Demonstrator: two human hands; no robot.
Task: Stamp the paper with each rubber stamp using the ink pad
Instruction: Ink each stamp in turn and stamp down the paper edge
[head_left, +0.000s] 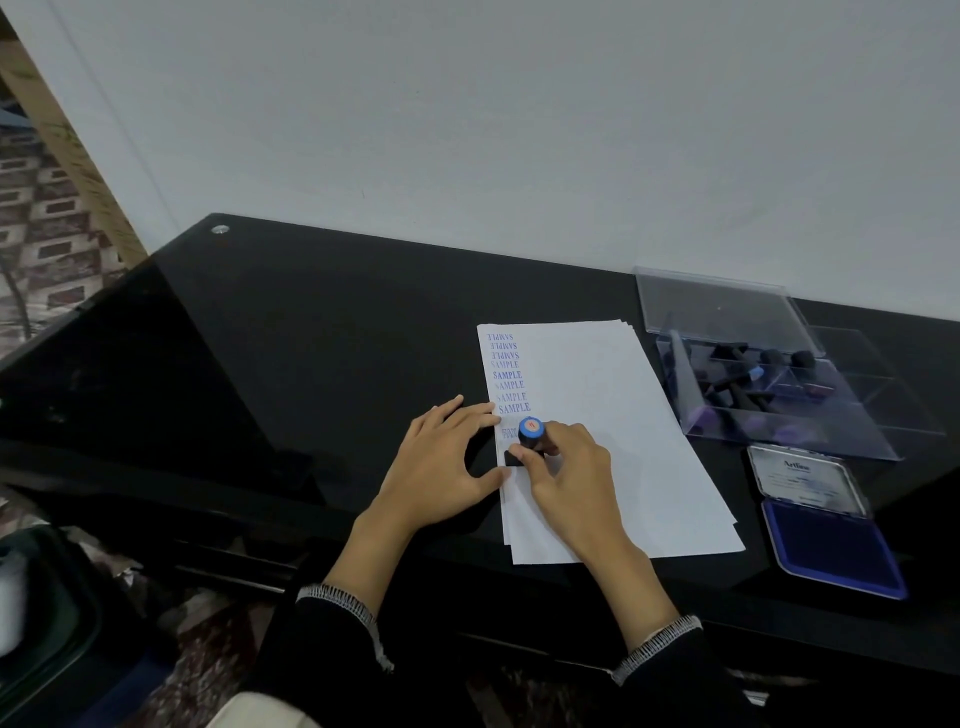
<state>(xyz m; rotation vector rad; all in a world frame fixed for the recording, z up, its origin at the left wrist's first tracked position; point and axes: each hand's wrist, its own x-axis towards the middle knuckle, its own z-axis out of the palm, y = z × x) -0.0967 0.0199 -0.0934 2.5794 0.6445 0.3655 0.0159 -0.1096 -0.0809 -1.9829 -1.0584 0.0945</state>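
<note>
Fingers (540, 439) of the right hand (566, 467) curl round the rubber stamp (531, 434), its base on the paper (597, 415) below a column of SAMPLE prints; the left hand (441, 457) lies flat, fingers straight, pinning the sheet's edge. The paper looks thin and prone to slide on the glossy black table (311, 338) — worth holding down. The clear stamp box (769, 384) and open ink pad (831, 535) sit to the right, well apart. The stamp seems light and rigid — best held by its barrel.

Dim, even lighting is observed; pale wall reflections are carried on the glossy black table (311, 322). Straight lines are bowed left of it, and blur is noted below its near edge.
</note>
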